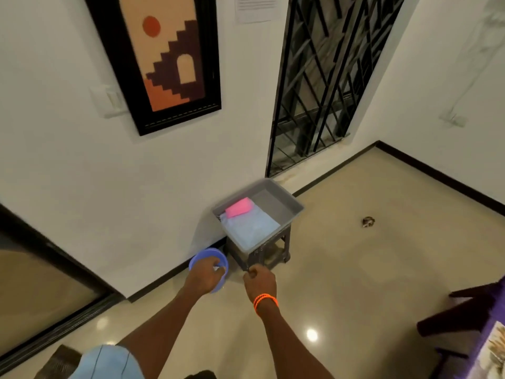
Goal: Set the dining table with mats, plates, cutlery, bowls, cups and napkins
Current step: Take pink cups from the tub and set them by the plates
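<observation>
— Where do things stand in the corner by the barred window?

— A grey bin (pixel 284 203) sits on a small dark stool (pixel 273 254) against the wall. Inside it lie a pale blue cloth (pixel 248 228) and, on the cloth's far end, a pink item (pixel 239 207), perhaps a folded napkin.

— And the hands?

— The left hand (pixel 205 277) grips a blue bowl (pixel 200 255), fingers hooked over its rim, low beside the stool's left side. The right hand (pixel 259 280) is curled closed; whether it pinches something small cannot be told.

— Which hand is nearer the bin?

— The right. The bin lies straight ahead of it and above, just past the stool's near corner. The left is occupied and sits off to the side.

— How does the cloth lie?

— Its long axis runs from the bin's near edge away toward the wall, so the near end faces the right hand. A reach would likely go forward and up over the near rim.
</observation>
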